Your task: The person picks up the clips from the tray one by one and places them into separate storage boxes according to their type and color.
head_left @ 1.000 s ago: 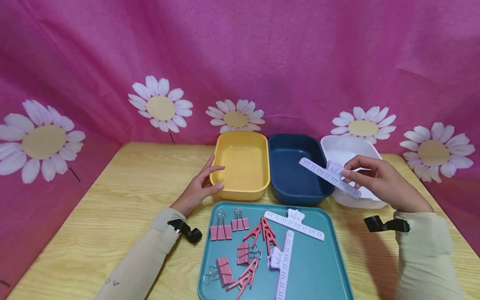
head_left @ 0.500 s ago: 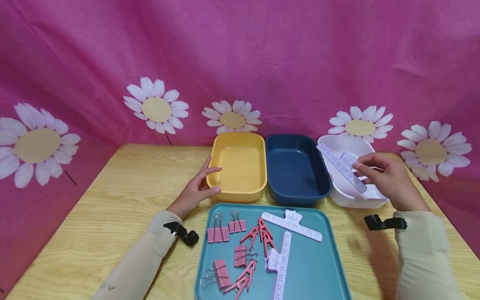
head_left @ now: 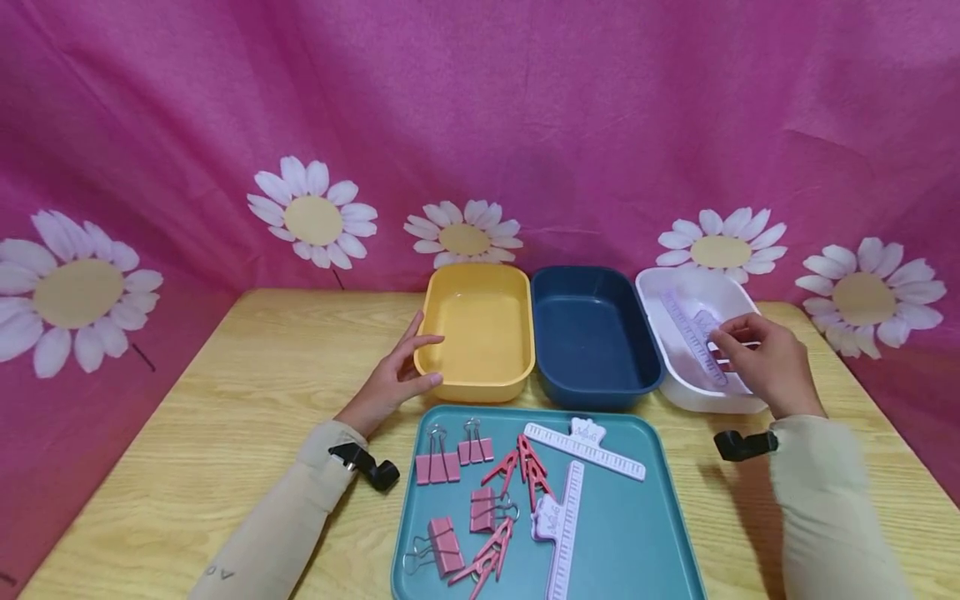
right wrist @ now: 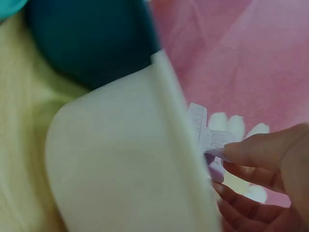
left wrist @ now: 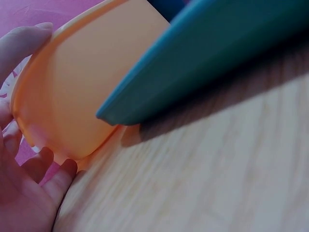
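My right hand [head_left: 776, 362] pinches a lilac ruler clip [head_left: 686, 329] by its handle tab, thumb against fingers. In the head view the clip's long bar lies within the outline of the white bin [head_left: 712, 404]. The right wrist view has the clip [right wrist: 198, 121] beyond the bin's rim, with the hand [right wrist: 270, 164] at its tab. My left hand [head_left: 386, 383] rests at the left side of the yellow bin [head_left: 483, 390], fingers spread and one over the rim. Its fingertips [left wrist: 65, 169] touch the bin's wall in the left wrist view.
A navy bin [head_left: 600, 400] stands between the yellow and white ones. In front, a teal tray [head_left: 622, 533] carries two more ruler clips, one lying across [head_left: 585, 450] and one lengthwise [head_left: 562, 533], pink binder clips [head_left: 446, 546] and red pegs [head_left: 491, 554]. A daisy-printed magenta cloth [head_left: 525, 125] hangs behind.
My right hand has brought the ruler clip from over the navy and white bins rightward and down into the white one. My left hand stays at the yellow bin.
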The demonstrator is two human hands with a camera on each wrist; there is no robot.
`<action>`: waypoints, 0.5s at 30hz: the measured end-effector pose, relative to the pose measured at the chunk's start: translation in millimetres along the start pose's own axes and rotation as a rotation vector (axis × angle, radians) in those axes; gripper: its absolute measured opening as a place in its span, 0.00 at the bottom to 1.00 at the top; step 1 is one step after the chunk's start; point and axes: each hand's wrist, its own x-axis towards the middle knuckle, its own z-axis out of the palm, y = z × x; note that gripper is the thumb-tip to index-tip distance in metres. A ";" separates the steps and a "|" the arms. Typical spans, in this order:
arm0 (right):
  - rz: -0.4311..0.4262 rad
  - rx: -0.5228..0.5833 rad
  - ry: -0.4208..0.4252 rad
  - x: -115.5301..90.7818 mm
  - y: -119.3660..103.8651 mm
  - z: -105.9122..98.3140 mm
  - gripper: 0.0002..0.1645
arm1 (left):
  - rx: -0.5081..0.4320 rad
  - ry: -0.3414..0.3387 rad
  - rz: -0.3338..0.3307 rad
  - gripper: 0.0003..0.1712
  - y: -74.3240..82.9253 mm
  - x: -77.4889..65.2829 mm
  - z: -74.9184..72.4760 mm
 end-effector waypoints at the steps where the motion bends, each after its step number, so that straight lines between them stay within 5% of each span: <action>1: 0.001 -0.019 -0.007 0.0 0.8 1.1 0.31 | -0.004 -0.002 0.001 0.30 -0.4 -0.2 -0.1; 15: -0.065 -0.179 -0.007 7.3 6.6 16.9 0.23 | 0.013 0.002 -0.025 0.30 1.7 1.2 -0.7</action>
